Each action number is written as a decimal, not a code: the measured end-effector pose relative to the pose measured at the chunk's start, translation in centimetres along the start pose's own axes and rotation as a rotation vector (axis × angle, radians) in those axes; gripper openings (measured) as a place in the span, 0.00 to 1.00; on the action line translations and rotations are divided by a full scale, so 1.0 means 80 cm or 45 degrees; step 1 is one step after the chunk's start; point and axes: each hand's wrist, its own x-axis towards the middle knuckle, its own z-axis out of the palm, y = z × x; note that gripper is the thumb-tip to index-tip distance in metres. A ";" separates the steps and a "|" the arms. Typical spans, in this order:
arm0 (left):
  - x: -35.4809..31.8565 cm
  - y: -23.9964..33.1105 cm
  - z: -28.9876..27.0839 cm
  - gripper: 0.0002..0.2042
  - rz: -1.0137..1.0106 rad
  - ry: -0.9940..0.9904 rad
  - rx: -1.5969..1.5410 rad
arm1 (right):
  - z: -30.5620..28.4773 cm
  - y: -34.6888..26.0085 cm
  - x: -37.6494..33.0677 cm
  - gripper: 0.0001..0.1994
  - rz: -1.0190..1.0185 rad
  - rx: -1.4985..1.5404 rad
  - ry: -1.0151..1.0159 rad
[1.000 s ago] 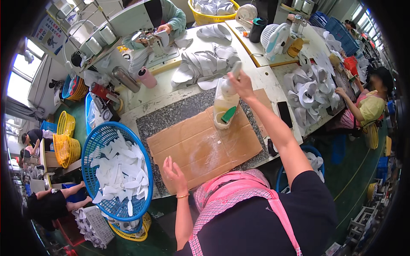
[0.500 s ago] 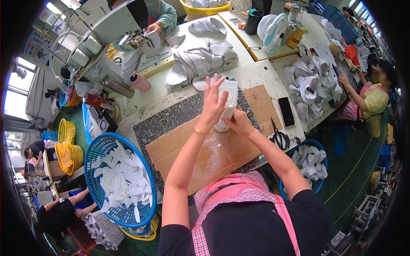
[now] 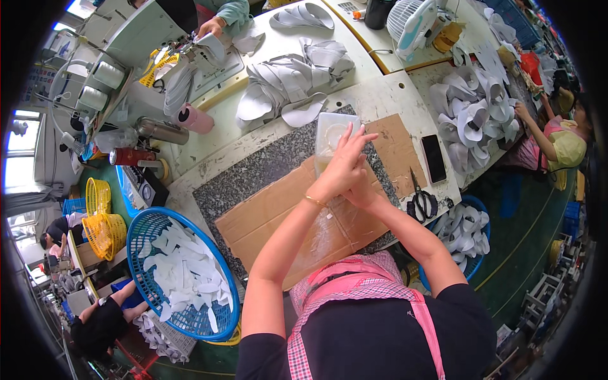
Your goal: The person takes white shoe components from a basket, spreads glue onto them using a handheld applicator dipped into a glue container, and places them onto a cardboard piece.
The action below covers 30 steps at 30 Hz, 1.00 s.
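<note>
My left hand point(image 3: 345, 166) is over the cardboard sheet point(image 3: 272, 218), its fingers stretched out toward the far right. Pressed up against its underside is my right hand point(image 3: 363, 190), whose fingers are mostly hidden by the left. Just beyond the hands, a whitish translucent plastic container point(image 3: 329, 130) with a round outline on it rests at the far edge of the cardboard. The left hand covers its near part. A small white scrap point(image 3: 329, 216) and a shiny whitish smear lie on the cardboard near my wrists.
Under the cardboard lies a speckled stone slab point(image 3: 231, 183). Black scissors point(image 3: 420, 199) and a phone point(image 3: 434, 158) lie to the right. Grey-white cut pieces point(image 3: 291, 82) are heaped beyond. A blue basket point(image 3: 136, 253) of white scraps stands left. A co-worker's hand point(image 3: 212, 26) is at a sewing machine.
My left hand has come down from its raised pose over the container and now meets my right hand. My right hand has left the container's near side. The view has shifted slightly.
</note>
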 end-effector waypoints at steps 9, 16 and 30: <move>-0.034 -0.003 0.028 0.34 0.019 0.326 0.025 | 0.029 0.033 -0.016 0.10 -0.121 -0.183 0.045; -0.046 0.003 0.016 0.29 -0.013 0.473 -0.019 | 0.029 0.031 -0.031 0.22 0.061 -0.376 -0.242; -0.481 -0.095 0.089 0.41 -1.468 0.874 0.679 | -0.051 -0.018 0.169 0.40 -1.419 -1.537 -1.294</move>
